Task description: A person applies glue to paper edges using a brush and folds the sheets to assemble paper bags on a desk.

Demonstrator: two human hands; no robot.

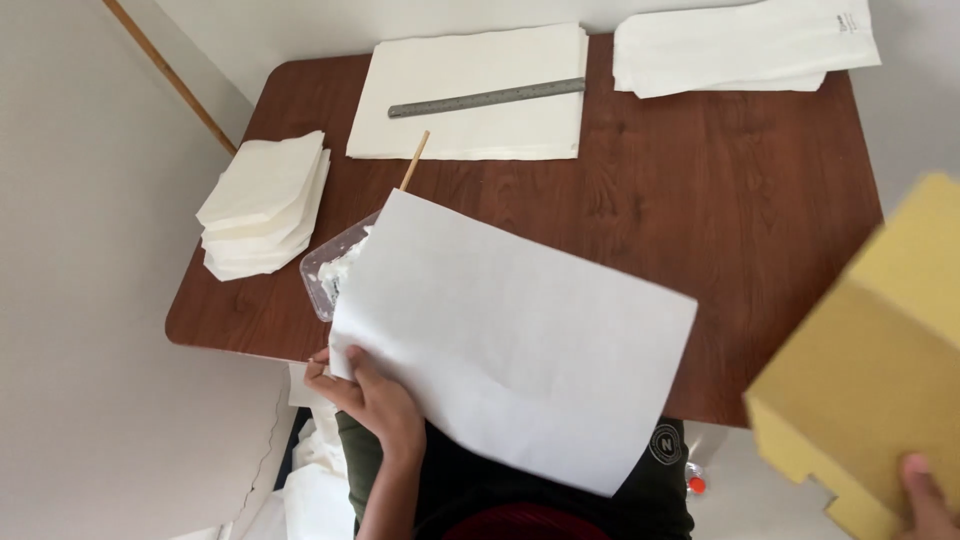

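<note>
White paper sheet (510, 340) pinched in your left hand (375, 400), yellow foam block (870, 370) gripped by your right hand (925, 500) at four o'clock, above the brown counter (720, 190).

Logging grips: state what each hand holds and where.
Left hand holds the white sheet at its lower left edge. Right hand holds the yellow block at its bottom corner.

Three paper stacks (467, 95), one ruler (486, 97)
</note>
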